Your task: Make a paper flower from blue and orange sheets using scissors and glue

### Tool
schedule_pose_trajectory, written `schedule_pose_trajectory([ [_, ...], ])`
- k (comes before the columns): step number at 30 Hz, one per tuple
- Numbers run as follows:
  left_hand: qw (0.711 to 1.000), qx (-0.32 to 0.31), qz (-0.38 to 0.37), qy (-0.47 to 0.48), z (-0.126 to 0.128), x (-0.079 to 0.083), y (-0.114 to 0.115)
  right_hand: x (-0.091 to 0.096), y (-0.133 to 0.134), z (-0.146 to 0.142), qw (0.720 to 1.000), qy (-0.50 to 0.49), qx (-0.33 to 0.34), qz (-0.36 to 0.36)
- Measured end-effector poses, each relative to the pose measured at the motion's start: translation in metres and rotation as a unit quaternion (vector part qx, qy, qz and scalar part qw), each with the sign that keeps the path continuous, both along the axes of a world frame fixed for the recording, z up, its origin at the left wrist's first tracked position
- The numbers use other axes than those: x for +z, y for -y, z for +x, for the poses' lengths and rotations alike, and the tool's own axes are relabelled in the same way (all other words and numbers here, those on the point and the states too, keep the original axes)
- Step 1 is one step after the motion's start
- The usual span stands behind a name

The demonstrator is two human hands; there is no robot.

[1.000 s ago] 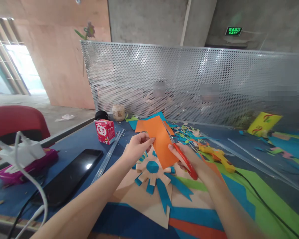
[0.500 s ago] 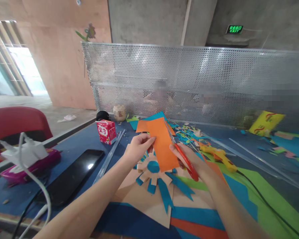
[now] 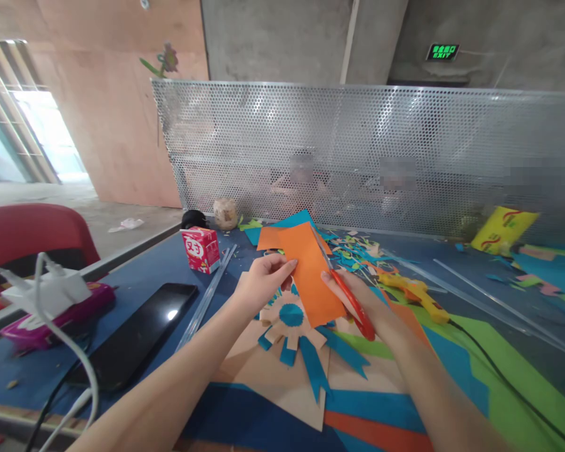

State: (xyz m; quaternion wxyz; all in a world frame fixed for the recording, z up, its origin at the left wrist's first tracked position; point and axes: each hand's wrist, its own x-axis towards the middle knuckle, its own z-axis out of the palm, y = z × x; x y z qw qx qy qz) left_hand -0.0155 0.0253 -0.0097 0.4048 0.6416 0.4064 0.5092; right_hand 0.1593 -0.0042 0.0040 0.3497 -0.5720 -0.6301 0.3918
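Observation:
Between my hands is a piece of orange paper, held up at a slant. My left hand pinches its left edge between thumb and fingers. Red-handled scissors are in my right hand, their blades pointing up and away along the paper's right edge. Whether the blades are parted is hard to see. Below the paper lies a paper rosette with a blue centre, beige loops and blue ribbon tails. It rests on a beige sheet.
A yellow glue gun with a black cord lies right, beside clear glue sticks. Paper scraps cover the back. Left are a phone, a red drink carton and a purple power strip. A perforated metal screen borders the far edge.
The orange paper's lower end has shifted slightly to the right. Both hands keep their hold, moving only a little.

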Motion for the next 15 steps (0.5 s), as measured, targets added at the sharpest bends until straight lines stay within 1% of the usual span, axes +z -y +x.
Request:
schedule_pose_trajectory([
  [4,1.000,-0.004,-0.002,0.006,0.0008,0.0008,0.0007,0.0000,0.0009,-0.0022,0.998,-0.025,-0.028,-0.045],
  [6,1.000,-0.002,0.000,0.004,0.0011,0.0011,0.0007,0.0004,0.0018,-0.0030,0.998,-0.029,-0.033,-0.053],
  [11,1.000,-0.013,-0.002,0.000,0.0015,0.0037,0.0023,-0.0025,-0.0016,0.0003,0.998,-0.044,-0.003,-0.045],
  [15,1.000,-0.014,0.008,-0.025,0.0018,0.0055,0.0047,-0.0070,-0.0060,0.0035,1.000,-0.010,0.008,-0.014],
])
